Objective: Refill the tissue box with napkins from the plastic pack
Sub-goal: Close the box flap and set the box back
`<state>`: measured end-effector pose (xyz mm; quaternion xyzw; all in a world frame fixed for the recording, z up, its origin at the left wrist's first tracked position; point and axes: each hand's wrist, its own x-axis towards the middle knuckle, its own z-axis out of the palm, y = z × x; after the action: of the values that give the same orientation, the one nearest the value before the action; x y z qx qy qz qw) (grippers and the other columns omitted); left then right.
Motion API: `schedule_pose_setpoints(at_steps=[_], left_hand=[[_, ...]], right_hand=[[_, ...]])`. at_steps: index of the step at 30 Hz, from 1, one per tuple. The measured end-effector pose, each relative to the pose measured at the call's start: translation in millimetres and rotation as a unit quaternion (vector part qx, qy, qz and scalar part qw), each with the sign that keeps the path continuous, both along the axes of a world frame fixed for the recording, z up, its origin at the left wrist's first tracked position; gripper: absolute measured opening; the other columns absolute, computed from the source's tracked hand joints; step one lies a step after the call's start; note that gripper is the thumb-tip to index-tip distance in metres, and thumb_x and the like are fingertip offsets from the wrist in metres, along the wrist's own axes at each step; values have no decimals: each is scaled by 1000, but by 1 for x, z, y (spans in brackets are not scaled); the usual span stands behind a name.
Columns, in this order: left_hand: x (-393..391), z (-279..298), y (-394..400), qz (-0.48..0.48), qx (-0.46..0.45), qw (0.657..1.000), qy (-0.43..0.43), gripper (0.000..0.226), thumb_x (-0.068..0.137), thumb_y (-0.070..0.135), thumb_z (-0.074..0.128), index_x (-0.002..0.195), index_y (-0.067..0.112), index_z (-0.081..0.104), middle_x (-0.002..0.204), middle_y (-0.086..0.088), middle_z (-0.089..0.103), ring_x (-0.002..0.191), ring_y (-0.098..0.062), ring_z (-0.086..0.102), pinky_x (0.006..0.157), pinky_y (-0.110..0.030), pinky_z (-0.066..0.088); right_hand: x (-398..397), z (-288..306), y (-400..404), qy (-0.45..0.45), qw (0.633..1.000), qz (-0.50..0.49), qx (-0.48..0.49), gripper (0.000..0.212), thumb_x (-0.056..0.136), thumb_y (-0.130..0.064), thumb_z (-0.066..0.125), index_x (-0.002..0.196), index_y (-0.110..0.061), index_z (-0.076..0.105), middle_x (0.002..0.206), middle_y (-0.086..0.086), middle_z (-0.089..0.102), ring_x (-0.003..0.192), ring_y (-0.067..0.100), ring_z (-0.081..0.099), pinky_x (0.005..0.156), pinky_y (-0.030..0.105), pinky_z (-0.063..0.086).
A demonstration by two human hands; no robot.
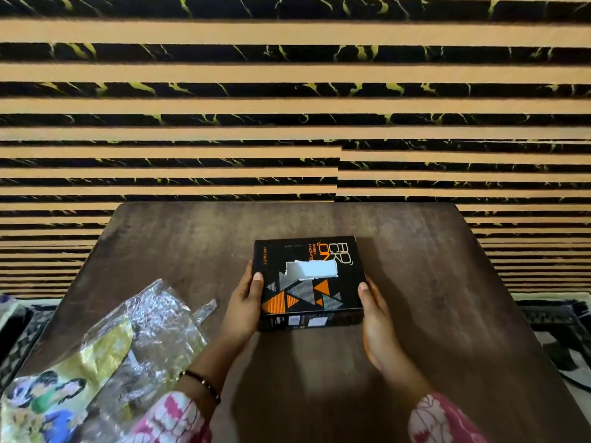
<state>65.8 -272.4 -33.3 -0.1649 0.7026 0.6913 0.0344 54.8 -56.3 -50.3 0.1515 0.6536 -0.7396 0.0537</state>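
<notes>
Crinkled plastic pack [134, 340] lies flat at front-left of the surface [415, 282], just beside the left forearm, w/ nothing between it and the tissue box [308, 282]. Box sits mid-surface, white napkin [311, 269] showing thru the top slot; left hand [244, 310] and right hand [379, 318] each have a firm grip on a side (thumbs on top). Dark wood-grain surface, black-and-tan striped wall [287, 91] behind, patterned rug [556, 327] at right.
</notes>
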Motion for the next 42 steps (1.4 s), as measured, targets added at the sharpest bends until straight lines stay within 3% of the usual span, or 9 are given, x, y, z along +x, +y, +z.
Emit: schedule_pose_setpoints(at_steps=[2,6,10,20,26,32,36,39,42], left_hand=[[-25,0,-7,-20,-17,1000,-4,41,98,33,40,138,26,42,130,-2,59,113,-14,60,97,-31,47],[-66,2,-17,-45,-23,999,-17,29,99,31,38,123,22,51,99,0,68,73,3,68,59,-8,48],[-104,-2,-22,-38,-16,999,-11,40,97,36,43,135,25,40,115,-8,66,92,-13,68,74,-22,54],[-173,-9,-21,21,8,1000,7,52,96,26,48,144,17,30,127,-14,58,87,-16,65,61,-17,56],[-186,-9,-20,25,-25,999,3,54,96,28,48,144,16,27,124,-9,56,81,-9,63,53,-15,52],[-173,6,-24,30,-148,988,-30,61,91,46,49,140,14,33,135,-15,52,113,-29,57,94,-45,49],[-103,12,-25,51,-154,987,14,50,95,38,47,139,15,37,129,-2,51,120,-20,49,95,-31,40],[-32,1,-35,87,-159,982,46,41,93,23,54,131,12,46,127,-7,56,116,-20,54,101,-36,43],[42,-5,-51,138,-196,969,65,42,88,34,52,127,18,49,125,-5,57,115,-22,54,101,-42,43]], right_hand=[[-23,0,-3,5,1000,0,-1,36,96,-29,43,129,-19,52,118,3,66,107,16,62,87,30,48],[-62,-4,-11,6,1000,-7,-22,40,96,-30,43,133,-18,46,123,4,62,109,16,60,84,26,46],[-100,-3,-16,11,998,-22,-63,36,96,-24,44,131,-15,46,113,2,63,100,12,61,83,25,48],[-166,2,-23,17,993,-49,-103,36,95,-18,47,130,-17,47,100,-3,66,91,13,63,78,29,50],[-180,6,-21,9,999,-27,-42,35,96,-21,46,131,-21,49,115,6,66,103,23,63,78,34,52],[-170,17,-25,-14,997,-48,65,42,94,-19,49,136,-21,43,131,5,56,115,24,56,98,41,46],[-98,22,-31,43,984,-140,100,52,91,-9,53,139,-10,35,138,9,47,123,21,48,91,21,39],[-32,9,-47,53,990,-88,99,50,89,-3,53,137,-5,37,134,13,50,118,18,49,88,18,38],[28,-8,-81,55,993,38,93,45,89,0,53,132,-4,43,129,16,53,117,19,50,85,4,40]])
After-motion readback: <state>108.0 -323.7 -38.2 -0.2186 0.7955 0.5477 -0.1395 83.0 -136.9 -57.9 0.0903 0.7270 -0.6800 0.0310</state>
